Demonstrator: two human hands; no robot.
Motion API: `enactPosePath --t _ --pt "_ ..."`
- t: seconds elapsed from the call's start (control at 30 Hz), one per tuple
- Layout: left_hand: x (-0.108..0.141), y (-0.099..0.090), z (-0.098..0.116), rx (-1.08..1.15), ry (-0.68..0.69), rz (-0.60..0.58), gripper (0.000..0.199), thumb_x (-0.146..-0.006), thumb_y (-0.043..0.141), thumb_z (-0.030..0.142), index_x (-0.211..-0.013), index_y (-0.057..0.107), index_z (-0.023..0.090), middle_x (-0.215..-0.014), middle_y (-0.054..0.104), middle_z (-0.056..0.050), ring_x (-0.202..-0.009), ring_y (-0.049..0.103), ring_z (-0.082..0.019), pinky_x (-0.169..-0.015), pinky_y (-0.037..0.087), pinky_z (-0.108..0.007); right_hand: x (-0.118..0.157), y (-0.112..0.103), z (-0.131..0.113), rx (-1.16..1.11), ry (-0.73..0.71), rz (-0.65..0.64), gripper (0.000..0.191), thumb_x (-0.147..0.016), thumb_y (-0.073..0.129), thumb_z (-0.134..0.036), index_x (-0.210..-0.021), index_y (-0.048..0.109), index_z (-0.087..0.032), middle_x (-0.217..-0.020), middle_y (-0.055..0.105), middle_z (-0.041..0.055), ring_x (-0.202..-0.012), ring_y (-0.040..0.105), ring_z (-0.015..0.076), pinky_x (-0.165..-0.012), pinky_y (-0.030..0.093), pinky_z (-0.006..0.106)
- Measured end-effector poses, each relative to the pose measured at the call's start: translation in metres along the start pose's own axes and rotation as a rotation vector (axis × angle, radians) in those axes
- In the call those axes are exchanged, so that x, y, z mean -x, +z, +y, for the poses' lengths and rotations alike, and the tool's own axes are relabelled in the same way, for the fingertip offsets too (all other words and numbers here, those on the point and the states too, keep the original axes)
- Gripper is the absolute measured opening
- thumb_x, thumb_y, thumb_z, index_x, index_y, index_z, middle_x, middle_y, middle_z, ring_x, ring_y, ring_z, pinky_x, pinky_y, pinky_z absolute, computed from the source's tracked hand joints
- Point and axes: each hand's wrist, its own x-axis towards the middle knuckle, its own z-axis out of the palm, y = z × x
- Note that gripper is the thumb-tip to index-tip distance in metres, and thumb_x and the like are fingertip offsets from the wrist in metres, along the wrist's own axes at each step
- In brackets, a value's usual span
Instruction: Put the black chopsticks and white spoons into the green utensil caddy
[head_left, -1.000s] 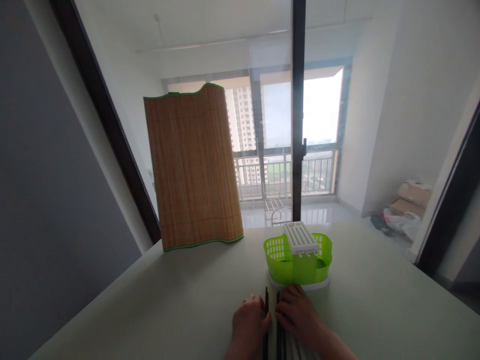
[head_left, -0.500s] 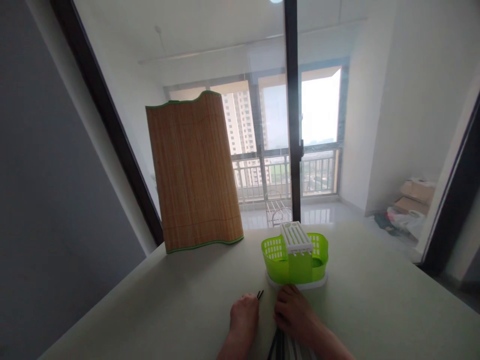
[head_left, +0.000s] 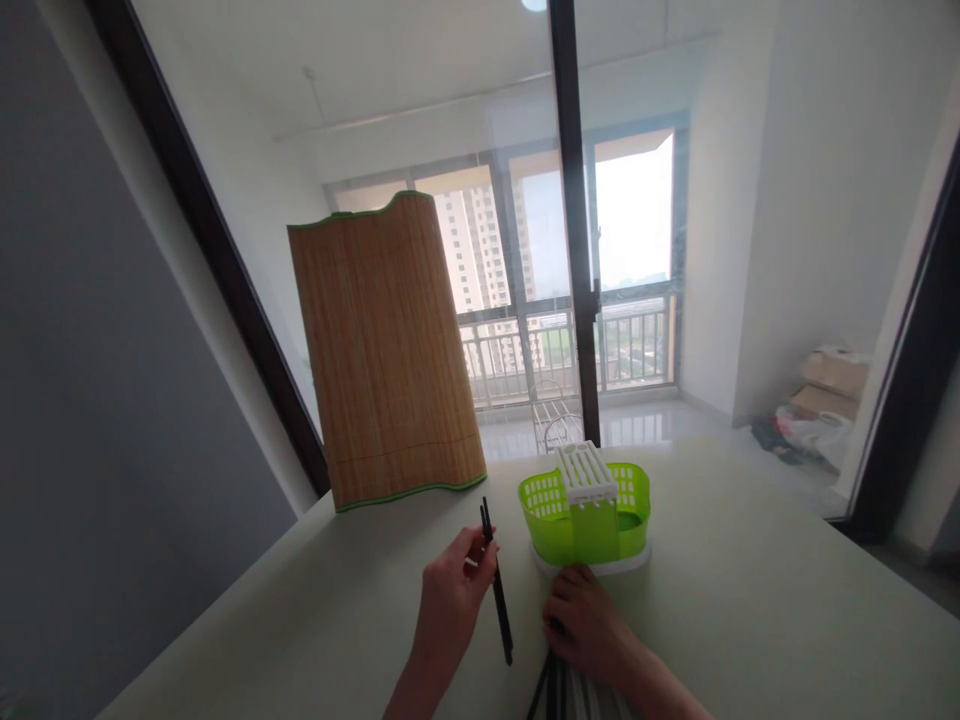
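- Two dark sticks (head_left: 502,603) pinched in the left hand (head_left: 452,585), fingers closed around their upper part; upper tips toward 12 o'clock, slight lean left.
- Right hand (head_left: 583,612) curled over a bundle of long dark and pale pieces (head_left: 556,692), which runs toward 6 o'clock; how firm the hold, cannot tell.
- Green basket (head_left: 592,545) upright on the pale surface (head_left: 300,620), at 12 o'clock from the right hand; white slatted piece (head_left: 589,473) across its middle.
- Brown green-edged mat (head_left: 386,350) upright, curved, at 11 o'clock from the left hand.
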Motion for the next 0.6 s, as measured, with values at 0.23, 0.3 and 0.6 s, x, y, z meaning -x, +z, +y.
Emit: enactPosePath --t 0.23,0.3,0.6 --pt "0.014 0.013 -0.007 0.105 0.011 -0.006 0.026 -0.088 0.060 0.045 -0.092 0.070 0.021 -0.073 0.066 0.001 -0.065 0.065 -0.014 -0.062 0.059 -0.024 -0.004 -0.007 -0.020 -0.234 0.032 0.029 0.048 -0.060 0.065 -0.013 -0.107 0.066 -0.023 -0.079 0.066 0.0009 -0.087 0.056 0.0249 -0.084 0.040 0.040" --pt "0.016 0.014 -0.005 0.121 0.017 -0.019 0.025 -0.089 0.060 0.044 -0.093 0.071 0.021 -0.074 0.066 0.001 -0.066 0.065 -0.014 -0.062 0.060 -0.024 -0.005 -0.005 -0.025 -0.266 0.024 -0.004 0.054 -0.059 0.069 -0.016 -0.112 0.065 -0.022 -0.080 0.068 0.0010 -0.087 0.056 0.0257 -0.083 0.039 0.041" --pt "0.016 0.005 -0.003 -0.027 0.136 -0.027 0.018 -0.090 0.062 0.037 -0.093 0.076 0.026 -0.080 0.073 0.000 -0.072 0.068 -0.014 -0.060 0.057 -0.020 -0.001 0.004 -0.025 -0.230 0.037 -0.039 0.041 -0.070 0.073 -0.023 -0.110 0.066 -0.027 -0.083 0.069 0.0001 -0.090 0.057 0.0256 -0.088 0.037 0.042"
